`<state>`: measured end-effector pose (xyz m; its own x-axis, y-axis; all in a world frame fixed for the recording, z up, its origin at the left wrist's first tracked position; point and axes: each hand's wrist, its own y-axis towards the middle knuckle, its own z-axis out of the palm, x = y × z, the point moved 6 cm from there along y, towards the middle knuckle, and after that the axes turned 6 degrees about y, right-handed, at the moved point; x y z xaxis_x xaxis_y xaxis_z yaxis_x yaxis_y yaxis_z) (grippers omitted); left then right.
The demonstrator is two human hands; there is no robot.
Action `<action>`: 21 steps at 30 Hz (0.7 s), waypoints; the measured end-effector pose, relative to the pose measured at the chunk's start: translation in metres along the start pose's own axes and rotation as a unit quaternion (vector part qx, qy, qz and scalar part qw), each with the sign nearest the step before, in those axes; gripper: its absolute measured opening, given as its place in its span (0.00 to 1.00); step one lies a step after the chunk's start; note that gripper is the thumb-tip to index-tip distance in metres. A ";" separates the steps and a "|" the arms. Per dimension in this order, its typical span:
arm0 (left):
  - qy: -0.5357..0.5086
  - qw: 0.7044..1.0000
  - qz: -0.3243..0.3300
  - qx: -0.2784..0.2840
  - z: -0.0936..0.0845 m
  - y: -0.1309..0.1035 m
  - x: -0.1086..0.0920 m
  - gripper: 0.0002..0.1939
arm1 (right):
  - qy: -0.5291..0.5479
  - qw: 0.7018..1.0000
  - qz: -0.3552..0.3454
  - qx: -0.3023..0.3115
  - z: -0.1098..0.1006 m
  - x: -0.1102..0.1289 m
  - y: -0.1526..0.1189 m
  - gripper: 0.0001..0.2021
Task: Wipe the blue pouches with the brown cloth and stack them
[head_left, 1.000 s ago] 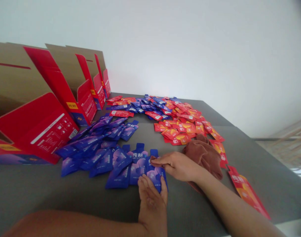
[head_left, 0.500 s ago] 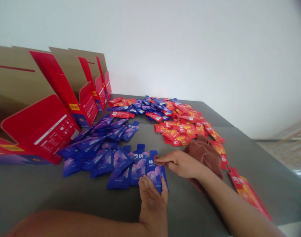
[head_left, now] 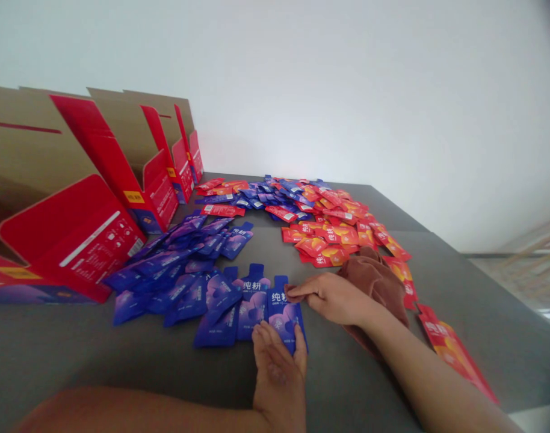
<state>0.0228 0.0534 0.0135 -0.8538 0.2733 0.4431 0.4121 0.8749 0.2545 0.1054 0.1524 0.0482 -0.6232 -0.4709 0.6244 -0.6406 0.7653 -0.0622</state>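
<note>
A blue pouch [head_left: 281, 313] with white lettering lies flat on the grey table in front of me. My left hand [head_left: 278, 367] grips its lower end, fingers along the left side and thumb at the right edge. Bunched in my right hand [head_left: 331, 299] is a brown cloth [head_left: 376, 281]; a fold of it under my fingertips presses on the pouch's upper right part. Just left of the held pouch is another blue pouch [head_left: 252, 307], and a heap of blue pouches [head_left: 176, 270] spreads farther left.
Red cartons [head_left: 83, 240] with raised flaps stand open along the left. Red pouches [head_left: 333, 231] curve around the right side, with a mixed red and blue pile [head_left: 275, 195] at the back. One red pouch [head_left: 455, 352] lies near the right table edge. A white wall [head_left: 324, 90] rises behind.
My right fingertips and the cloth fold have slid slightly right across the pouch's upper part. My left hand keeps the same grip on the pouch.
</note>
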 end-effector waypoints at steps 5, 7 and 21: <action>-0.059 0.996 -0.062 0.036 0.012 -0.002 -0.003 0.21 | -0.022 0.998 -0.058 0.021 0.013 0.030 0.000 0.24; -0.082 0.993 -0.067 0.043 0.016 -0.004 -0.004 0.19 | 0.022 0.994 -0.085 0.072 0.017 0.039 -0.004 0.24; 0.004 0.999 -0.012 0.044 0.007 -0.001 -0.001 0.25 | -0.020 0.998 -0.064 0.008 0.012 0.024 0.003 0.23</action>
<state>0.0212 0.0548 0.0071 -0.8601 0.2496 0.4450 0.3621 0.9130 0.1878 0.0833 0.1378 0.0535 -0.5527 -0.5822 0.5962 -0.7231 0.6907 0.0042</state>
